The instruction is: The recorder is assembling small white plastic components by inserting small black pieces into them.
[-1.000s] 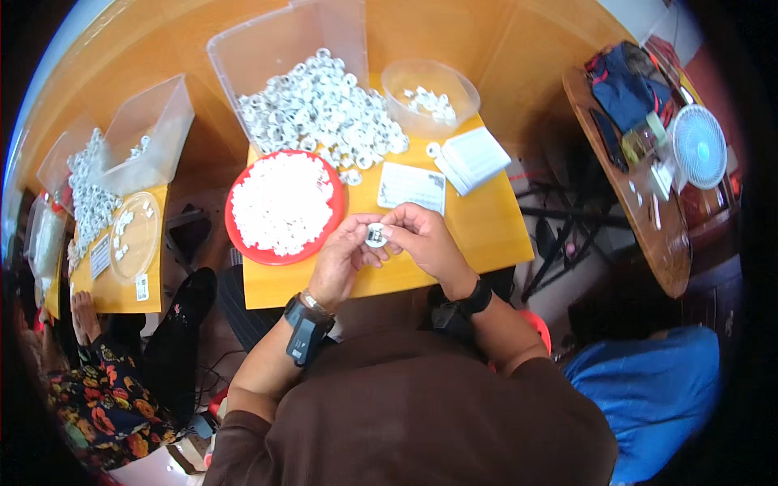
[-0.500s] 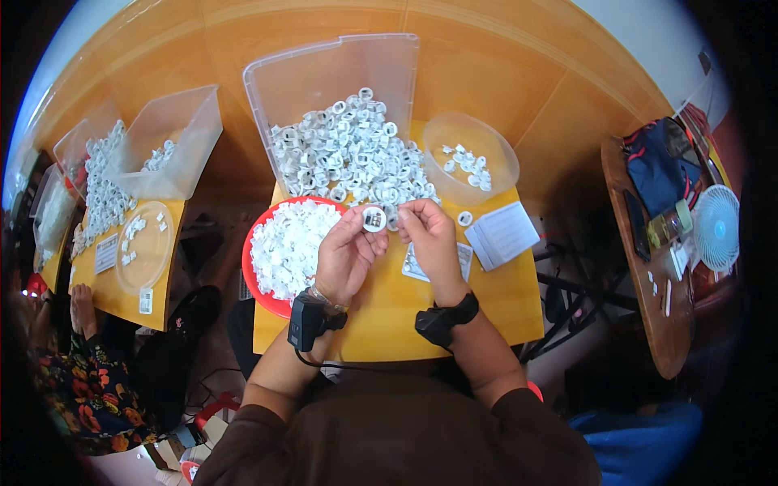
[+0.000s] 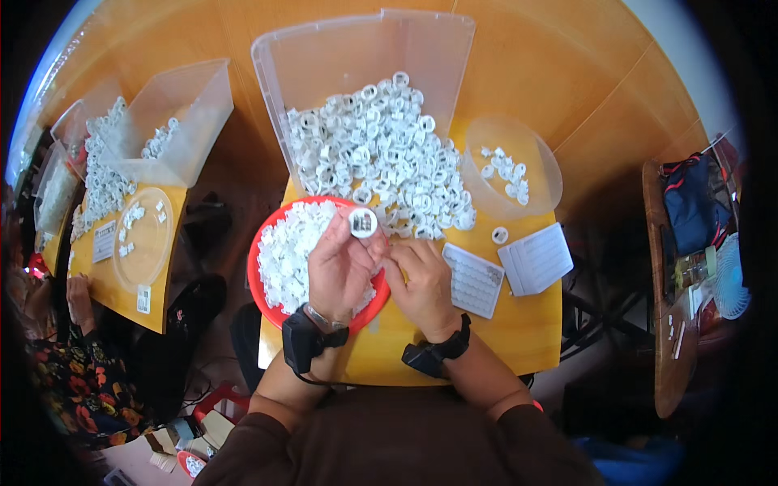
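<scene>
My left hand [image 3: 339, 267] holds up a small white ring-shaped part [image 3: 362, 222] between thumb and fingertips, above the red plate [image 3: 261, 275] heaped with small white pieces. My right hand [image 3: 420, 282] rests just to the right with its fingers curled, close beside the left hand; whether it pinches anything is hidden. Both wrists wear dark bands. A heap of white ring parts [image 3: 381, 158] spills out of a tipped clear bin [image 3: 365, 57] right behind the hands.
A clear round bowl [image 3: 539, 182] with a few white parts stands at the back right. Two white trays [image 3: 474, 279] [image 3: 536, 257] lie right of my hands. Left, another small table [image 3: 121, 267] carries a clear lid and bins; a person in patterned clothes sits there.
The view has shifted and my hands sit lower in it. The left hand has lifted the ring part up beside the heap, while the right hand dropped away to the tabletop.
</scene>
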Demonstrator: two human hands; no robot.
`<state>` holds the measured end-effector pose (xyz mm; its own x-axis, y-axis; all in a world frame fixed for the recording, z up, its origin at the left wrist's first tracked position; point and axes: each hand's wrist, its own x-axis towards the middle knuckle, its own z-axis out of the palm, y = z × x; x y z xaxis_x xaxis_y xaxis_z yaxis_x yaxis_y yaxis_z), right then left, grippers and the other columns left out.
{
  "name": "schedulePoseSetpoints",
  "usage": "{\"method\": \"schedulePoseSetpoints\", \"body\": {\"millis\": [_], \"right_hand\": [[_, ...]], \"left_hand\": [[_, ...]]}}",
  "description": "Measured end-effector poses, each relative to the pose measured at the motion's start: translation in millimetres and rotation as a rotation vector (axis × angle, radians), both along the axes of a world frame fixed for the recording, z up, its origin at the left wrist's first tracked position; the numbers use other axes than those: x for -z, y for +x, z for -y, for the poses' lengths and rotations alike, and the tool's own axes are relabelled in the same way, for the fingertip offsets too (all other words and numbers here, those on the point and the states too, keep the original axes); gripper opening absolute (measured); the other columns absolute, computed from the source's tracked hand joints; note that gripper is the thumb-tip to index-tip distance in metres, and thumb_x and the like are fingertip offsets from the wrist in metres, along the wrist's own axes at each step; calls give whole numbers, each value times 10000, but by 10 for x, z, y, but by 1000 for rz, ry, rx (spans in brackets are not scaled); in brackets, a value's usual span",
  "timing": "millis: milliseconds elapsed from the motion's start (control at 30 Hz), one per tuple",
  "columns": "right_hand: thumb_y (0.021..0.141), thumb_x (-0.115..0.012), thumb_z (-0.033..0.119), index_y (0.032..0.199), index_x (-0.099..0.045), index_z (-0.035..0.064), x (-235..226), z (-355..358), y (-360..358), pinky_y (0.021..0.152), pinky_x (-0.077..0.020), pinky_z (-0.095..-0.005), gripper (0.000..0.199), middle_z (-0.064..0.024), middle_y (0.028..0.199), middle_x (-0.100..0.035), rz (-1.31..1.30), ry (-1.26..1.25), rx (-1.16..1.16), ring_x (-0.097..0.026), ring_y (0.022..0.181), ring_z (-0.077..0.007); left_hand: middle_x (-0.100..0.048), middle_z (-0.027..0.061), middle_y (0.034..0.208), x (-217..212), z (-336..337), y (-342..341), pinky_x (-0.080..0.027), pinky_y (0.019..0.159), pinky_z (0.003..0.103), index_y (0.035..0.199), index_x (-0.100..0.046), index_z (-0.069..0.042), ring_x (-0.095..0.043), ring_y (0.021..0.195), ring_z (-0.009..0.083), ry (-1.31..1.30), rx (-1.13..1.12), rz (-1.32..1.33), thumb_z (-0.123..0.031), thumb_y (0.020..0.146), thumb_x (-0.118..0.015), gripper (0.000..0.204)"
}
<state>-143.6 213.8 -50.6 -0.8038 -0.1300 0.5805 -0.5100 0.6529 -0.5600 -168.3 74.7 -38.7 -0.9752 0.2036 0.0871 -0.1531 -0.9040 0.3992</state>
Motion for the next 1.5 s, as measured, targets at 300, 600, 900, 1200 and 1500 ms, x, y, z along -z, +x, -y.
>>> {"method": "schedulePoseSetpoints", "body": {"millis": [300,600,900,1200,1500], "right_hand": [[755,-665,50,892,-651,38,19,-25,-24,744,-462,-371,139,-80,900,-580,12,41,-68,-541,857,-279],[708,-706,129,895,-646,39,29,85,37,877,-416,-404,216,-94,956,-552,58,197,-175,-492,999,-284],[663,-709,77,795,-635,29,171,100,22,881,-427,-391,159,-80,957,-579,10,224,-194,-513,972,-278],[715,-614,63,803,-614,46,186,108,19,854,-418,-379,90,-73,880,-557,-16,208,-195,-503,915,-253],[769,-641,46,827,-577,49,98,15,-6,795,-440,-395,86,-100,820,-562,31,0,-127,-534,854,-294]], "left_hand": [[-591,114,890,-24,84,-94,-464,684,323,1097,-511,-7,-567,748,214,-3,-111,24,-245,969,-466,274],[-599,114,903,37,63,-56,-472,689,320,1103,-515,-13,-573,759,210,-20,-57,46,-226,959,-473,260],[-576,94,849,50,-22,-45,-462,667,306,1079,-515,-20,-557,731,196,-88,-45,75,-246,961,-472,259],[-584,105,856,108,8,-62,-469,673,317,1084,-516,-23,-564,732,207,-99,-26,39,-247,963,-470,258],[-622,122,907,85,54,-54,-479,679,317,1106,-525,-25,-600,777,213,-49,-85,150,-255,968,-474,273]]}}
